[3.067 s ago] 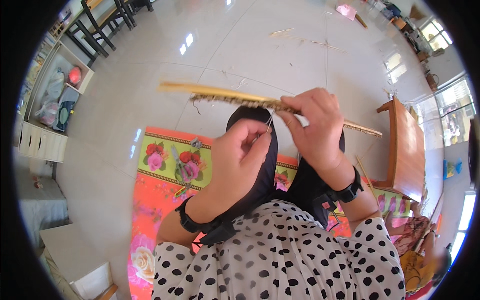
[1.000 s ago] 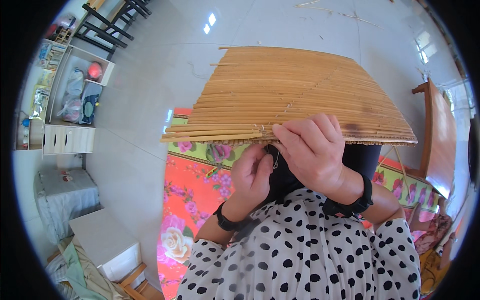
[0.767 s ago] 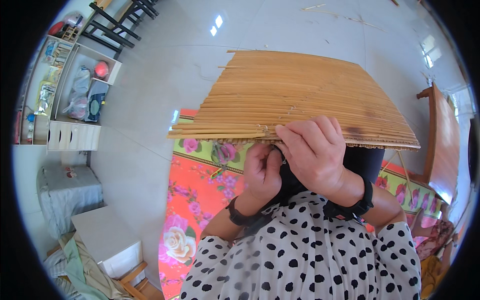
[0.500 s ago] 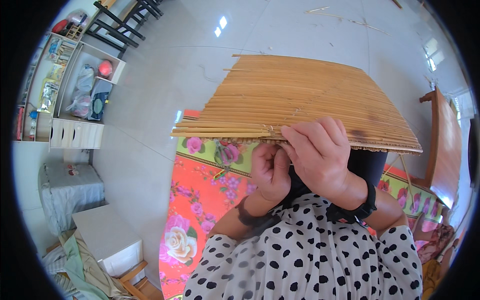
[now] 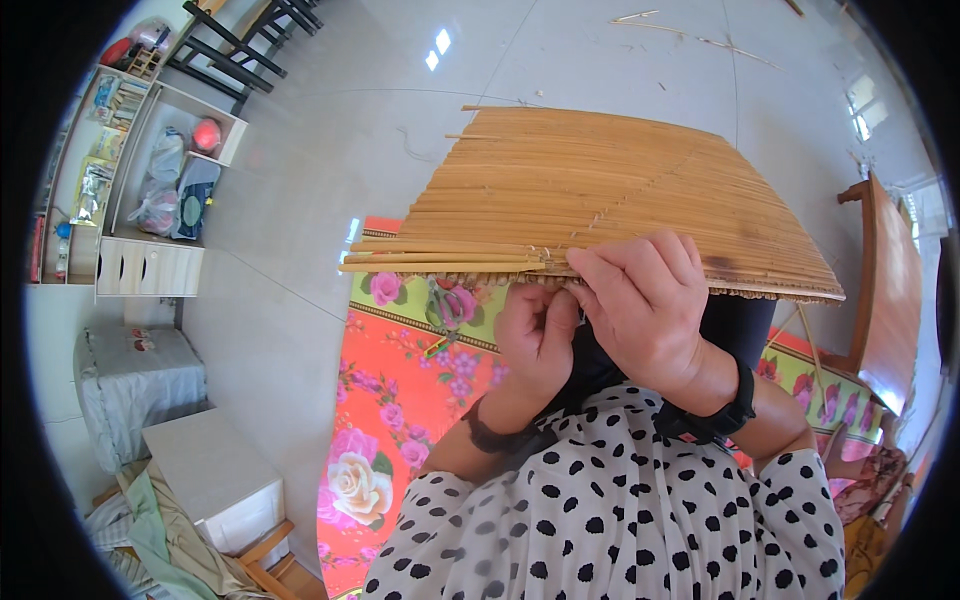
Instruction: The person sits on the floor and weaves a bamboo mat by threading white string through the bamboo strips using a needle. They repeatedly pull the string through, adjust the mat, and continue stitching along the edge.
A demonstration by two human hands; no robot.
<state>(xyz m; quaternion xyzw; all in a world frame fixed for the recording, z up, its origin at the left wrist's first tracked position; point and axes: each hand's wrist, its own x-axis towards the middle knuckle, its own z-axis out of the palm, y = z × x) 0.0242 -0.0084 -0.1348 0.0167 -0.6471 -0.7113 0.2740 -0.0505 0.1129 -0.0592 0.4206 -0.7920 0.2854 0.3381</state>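
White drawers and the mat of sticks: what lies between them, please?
In the head view, mostly shiny floor lies between the white drawers and the mat of sticks; near the mat, a corner of the flowered cloth shows.

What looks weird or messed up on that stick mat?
A dark patch marks the mat beside the right hand; most of it is tan. At its near left corner, some sticks poke out farther, so that side looks uneven.

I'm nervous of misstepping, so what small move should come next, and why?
Perhaps use the right hand to press the pale sticks snug: it pinches the near edge of the slatted mat beside them, and their left ends jut beyond the rest. Anything in the left hand is hidden.
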